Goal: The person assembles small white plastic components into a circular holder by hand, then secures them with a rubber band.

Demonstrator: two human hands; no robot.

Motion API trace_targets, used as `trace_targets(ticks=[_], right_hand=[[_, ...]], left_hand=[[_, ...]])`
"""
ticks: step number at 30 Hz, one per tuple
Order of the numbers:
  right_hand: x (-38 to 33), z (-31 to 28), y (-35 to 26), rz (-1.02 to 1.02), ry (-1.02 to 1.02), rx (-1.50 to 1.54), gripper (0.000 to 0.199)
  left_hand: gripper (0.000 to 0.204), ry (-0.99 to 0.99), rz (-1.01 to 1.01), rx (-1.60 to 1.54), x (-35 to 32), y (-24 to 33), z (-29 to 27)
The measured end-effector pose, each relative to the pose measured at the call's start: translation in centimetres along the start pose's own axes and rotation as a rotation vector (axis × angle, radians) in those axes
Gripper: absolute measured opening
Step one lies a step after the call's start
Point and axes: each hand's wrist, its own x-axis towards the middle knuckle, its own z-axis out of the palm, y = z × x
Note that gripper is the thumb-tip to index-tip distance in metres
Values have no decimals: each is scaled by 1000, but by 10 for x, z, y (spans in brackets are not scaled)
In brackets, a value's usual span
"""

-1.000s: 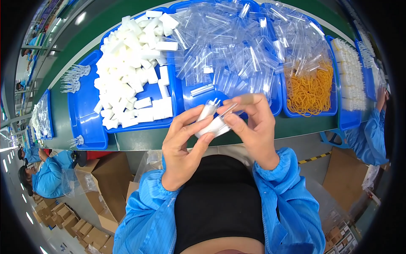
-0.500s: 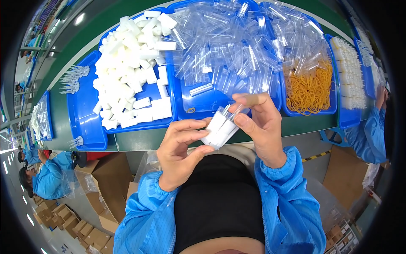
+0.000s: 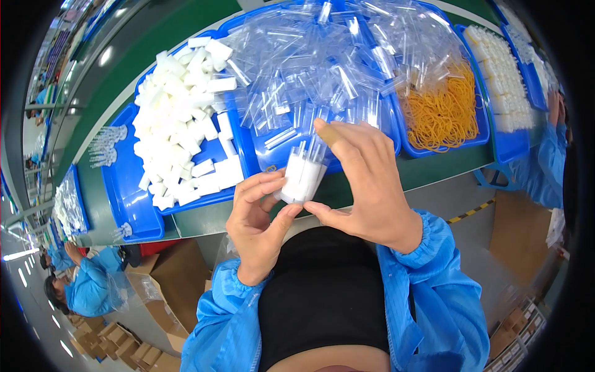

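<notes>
Between my hands, just over the table's near edge, is a small clear plastic packet (image 3: pixel 304 175) with white foam-like pieces inside. Thin clear strips stick up from its far end. My left hand (image 3: pixel 255 217) pinches the packet's left side and lower corner between fingers and thumb. My right hand (image 3: pixel 372 180) spans it lengthwise, thumb at the near end and index fingertip at the clear strips. Beyond them, a blue tray (image 3: pixel 288 155) holds a heap of clear plastic sleeves (image 3: pixel 310 68). White foam blocks (image 3: pixel 180 124) fill the tray on the left.
Yellow rubber bands (image 3: pixel 443 111) lie in a blue tray at right, under more clear sleeves. Farther right stand rows of white pieces (image 3: pixel 499 80). A left tray (image 3: pixel 127 186) holds small clear parts. Cardboard boxes (image 3: pixel 170 285) stand below; co-workers in blue sit at both sides.
My right hand has shifted from pinching the packet's upper right to spanning its length. The packet now stands more upright and slightly left. The whole view has turned a little.
</notes>
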Motion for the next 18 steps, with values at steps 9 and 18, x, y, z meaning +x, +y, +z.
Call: trace_targets(ticks=[9,18], right_hand=[[-4,9,4,16,-1,-40,89],[-8,5,9,-134,69,186,69]], left_hand=[[49,-14,-134,-12,0,0,0],[66,-321,-570,-393,12,22,1]])
